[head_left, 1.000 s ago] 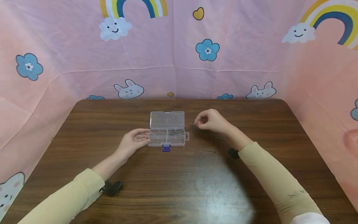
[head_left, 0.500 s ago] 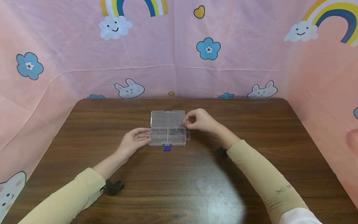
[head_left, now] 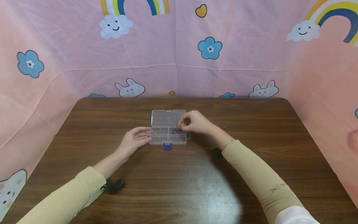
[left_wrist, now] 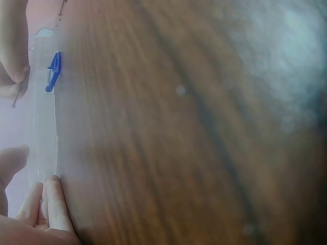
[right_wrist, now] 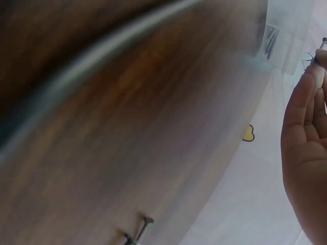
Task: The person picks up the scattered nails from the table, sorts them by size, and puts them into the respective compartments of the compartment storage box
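Stowing seemed underway: right hand [head_left: 195,120] pinched a nail [left_wrist: 18,97] over the box [head_left: 158,143], toward the tabletop's [head_left: 117,112] far edge; left hand [head_left: 134,140], fingers extended, touched it; release seemed due.

Blue latch [left_wrist: 55,71], seemingly grey nails [right_wrist: 143,230]

Centre: 1 left hand [head_left: 134,139], 1 right hand [head_left: 194,120], 1 transparent box [head_left: 158,140], 1 blue latch [head_left: 167,147], nails [head_left: 176,132] too overlapped to count. Upper left and right: 2 rainbows [head_left: 113,6], 2 clouds [head_left: 116,26]. Backdrop [head_left: 156,46]: 2 hearts [head_left: 201,11], 3 rabbits [head_left: 130,89].

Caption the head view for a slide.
Left hand touches an open box, right hand pinches a metal fastener over it.
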Motion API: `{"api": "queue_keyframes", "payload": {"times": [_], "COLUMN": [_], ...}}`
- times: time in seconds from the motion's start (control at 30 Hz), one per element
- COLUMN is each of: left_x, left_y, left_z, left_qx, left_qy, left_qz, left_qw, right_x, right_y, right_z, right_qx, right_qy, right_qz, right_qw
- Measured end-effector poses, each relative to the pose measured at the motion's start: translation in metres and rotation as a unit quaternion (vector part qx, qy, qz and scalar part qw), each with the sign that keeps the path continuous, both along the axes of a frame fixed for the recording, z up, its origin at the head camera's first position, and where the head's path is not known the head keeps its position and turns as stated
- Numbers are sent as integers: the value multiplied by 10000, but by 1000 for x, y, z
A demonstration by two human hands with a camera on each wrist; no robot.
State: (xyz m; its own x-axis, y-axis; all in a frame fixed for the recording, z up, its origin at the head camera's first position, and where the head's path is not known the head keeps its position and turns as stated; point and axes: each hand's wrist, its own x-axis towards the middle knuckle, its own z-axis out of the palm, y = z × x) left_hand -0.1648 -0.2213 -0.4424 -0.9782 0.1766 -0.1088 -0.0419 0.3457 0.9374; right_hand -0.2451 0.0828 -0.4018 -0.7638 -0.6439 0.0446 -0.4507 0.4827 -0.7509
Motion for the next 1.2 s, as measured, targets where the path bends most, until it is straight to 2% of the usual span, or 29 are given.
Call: {"api": "queue_keyframes", "payload": {"times": [0.27,0.5,0.87,1.0,1.2], "left_x": [-1,-1,-2,-1,-1], "left_y": [1,1,2,2,2], "left_z": [3,3,1,1,2], "left_qx": [-3,-27,-18,-35,-34], "left_qy": [-19,-26,-20,-38,-29], "left_qz": [0,-4,41,42,32], "left_qw": [10000,10000,10000,10000,10000], "right_x": [1,0,1,1,0], "right_y": [-3,-5,-7,-6,-3], "right_z": [-2,-2,-4,-5,-4], "right_qx": [301,612,753,691,416], "right_qy": [193,528,854,786,338], "right_qz": [109,243,306,314,301], "right_qw": [9993,9964,9930,9940,9981]}}
